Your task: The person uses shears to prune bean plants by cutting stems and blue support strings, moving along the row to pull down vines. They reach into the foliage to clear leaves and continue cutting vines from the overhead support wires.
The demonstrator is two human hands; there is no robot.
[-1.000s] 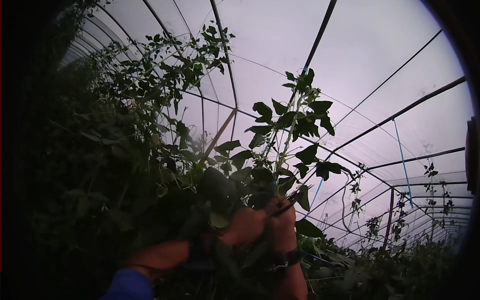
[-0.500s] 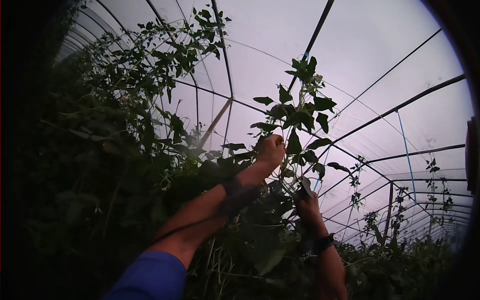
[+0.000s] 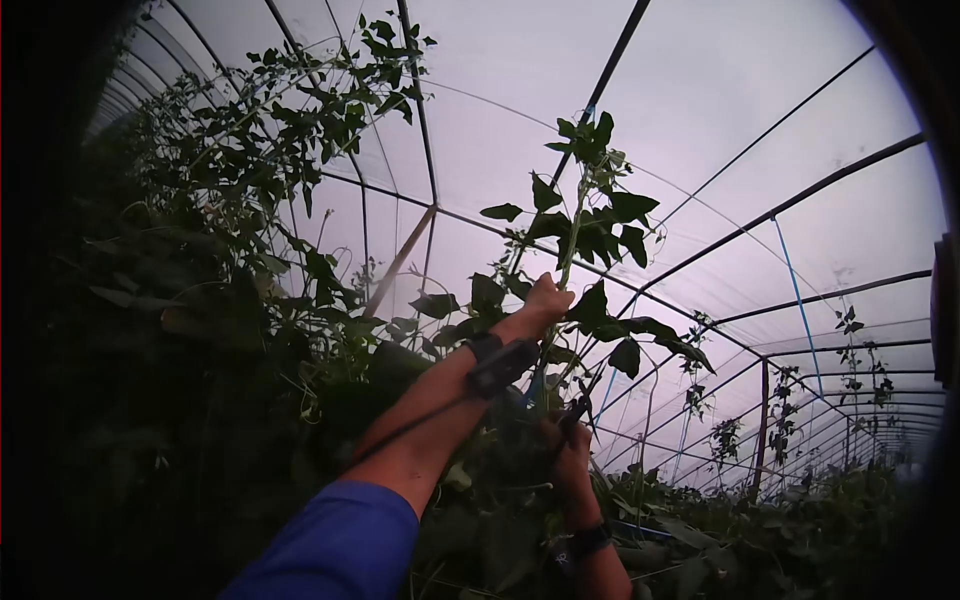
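My left hand is closed around the pale green stems of a climbing vine, raised in front of me against the light roof. Above and beside the fist, the vine's broad dark leaves spread out. Lower down, my right hand is wrapped around a dark, narrow-tipped tool that looks like pruning shears, its tips pointing up beside the lower stems. Leaves and shadow partly cover the fingers of this hand. A black strap with a small box sits on my left wrist, and a dark band on my right.
Dense foliage climbs on the left and fills the dark lower area. Curved metal hoops carry the plastic roof. A wooden brace slants behind the plants. Blue twine hangs at the right, with thin vines beyond it.
My left hand has closed around the stems, now gathered into a straighter bundle. My right hand has moved down and left, its dark tool showing more plainly. The view has shifted slightly.
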